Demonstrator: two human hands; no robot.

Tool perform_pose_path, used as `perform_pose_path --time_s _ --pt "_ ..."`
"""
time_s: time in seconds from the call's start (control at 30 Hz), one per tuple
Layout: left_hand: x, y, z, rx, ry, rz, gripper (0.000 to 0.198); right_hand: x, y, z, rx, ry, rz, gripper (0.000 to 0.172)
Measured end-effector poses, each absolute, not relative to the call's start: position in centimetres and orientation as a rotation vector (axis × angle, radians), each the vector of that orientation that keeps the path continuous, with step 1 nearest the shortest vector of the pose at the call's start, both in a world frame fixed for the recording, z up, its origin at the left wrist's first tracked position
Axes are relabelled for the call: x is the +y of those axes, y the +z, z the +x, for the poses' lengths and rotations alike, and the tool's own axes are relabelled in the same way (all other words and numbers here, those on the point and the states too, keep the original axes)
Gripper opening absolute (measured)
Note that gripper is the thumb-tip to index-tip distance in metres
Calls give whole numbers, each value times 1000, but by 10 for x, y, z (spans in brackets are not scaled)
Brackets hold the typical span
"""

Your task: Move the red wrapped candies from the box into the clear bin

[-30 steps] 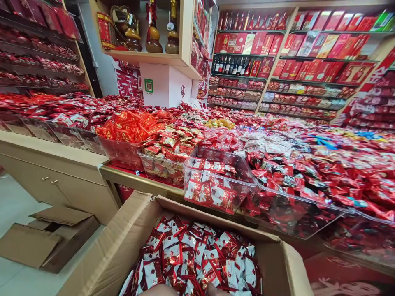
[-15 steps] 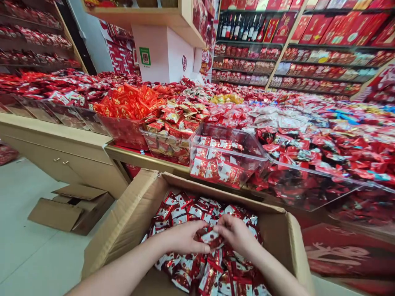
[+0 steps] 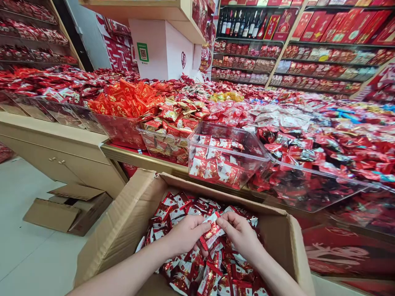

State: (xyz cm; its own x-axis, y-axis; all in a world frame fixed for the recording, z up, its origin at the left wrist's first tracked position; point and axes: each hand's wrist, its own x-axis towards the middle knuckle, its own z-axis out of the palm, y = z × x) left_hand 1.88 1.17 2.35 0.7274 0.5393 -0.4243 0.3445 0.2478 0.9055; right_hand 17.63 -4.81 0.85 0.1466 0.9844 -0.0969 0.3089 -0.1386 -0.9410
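Note:
Between my two hands is a small red-and-white wrapped candy (image 3: 212,232), tilted, its printed face up. My left hand (image 3: 189,235) pinches its left side with the thumb on top. At its upper right, my right hand (image 3: 238,232) grips the wrapper between thumb and fingers. Both hands are inside an open cardboard box (image 3: 274,238), just above a heap of similar wrapped candies (image 3: 210,277). The fingers and forearms cover part of the heap.
Beyond the box, a clear plastic bin (image 3: 228,154) holds matching candies. Beside it stand a bin of gold-and-red durian candies (image 3: 168,144) and a bin of orange-red packets (image 3: 123,127). Another open carton (image 3: 69,209) lies on the floor at left. Bottles (image 3: 239,24) line the back shelves.
My hands have lifted a candy slightly from the heap and turned it so its red printed face shows. Both hands now grip it. The view has shifted slightly.

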Motion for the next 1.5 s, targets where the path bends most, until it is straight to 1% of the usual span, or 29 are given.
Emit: perform_pose_path --time_s 0.17,0.3,0.43,0.53,0.6,0.63,0.7,0.77,0.87,1.0,1.1,1.17,1.23,1.3,1.4,1.43,1.5 --pt "9 20 22 773 185 1242 34 -49 8 173 -1208 1035 -1554 32" --pt "12 18 21 778 255 1218 33 -51 7 169 -1085 1300 -1384 26" --pt "15 23 18 748 280 1188 32 -54 9 168 -948 1423 -1271 30" --pt "15 28 16 725 281 1073 38 -56 14 168 -934 1433 -1196 38" --pt "15 30 14 707 283 934 45 -58 16 169 -1062 1334 -1189 45" --pt "15 31 12 697 277 863 46 -59 16 170 -1176 1237 -1202 46" --pt "15 30 10 672 250 755 42 -59 15 172 -1417 994 -1229 38" --pt "15 28 10 668 197 706 35 -58 13 174 -1546 796 -1257 28" --pt "14 22 11 707 109 750 29 -56 11 179 -1497 697 -1351 14" --pt "12 16 14 806 57 684 26 -55 15 182 -1368 809 -1432 19" --pt "12 17 13 726 47 504 20 -58 23 181 -1325 1096 -1253 17" --pt "12 19 13 666 64 409 17 -61 27 180 -1287 1324 -1063 25" --pt "11 20 13 650 107 337 16 -62 28 180 -1268 1438 -924 35" --pt "10 20 13 656 133 321 18 -62 26 179 -1257 1395 -950 33" --pt "8 17 15 774 51 539 22 -59 19 177 -1200 1269 -1172 18" --pt "8 16 16 835 34 668 28 -58 17 177 -1178 1255 -1237 17" --pt "7 15 18 932 99 924 44 -56 15 177 -1150 1272 -1320 21"
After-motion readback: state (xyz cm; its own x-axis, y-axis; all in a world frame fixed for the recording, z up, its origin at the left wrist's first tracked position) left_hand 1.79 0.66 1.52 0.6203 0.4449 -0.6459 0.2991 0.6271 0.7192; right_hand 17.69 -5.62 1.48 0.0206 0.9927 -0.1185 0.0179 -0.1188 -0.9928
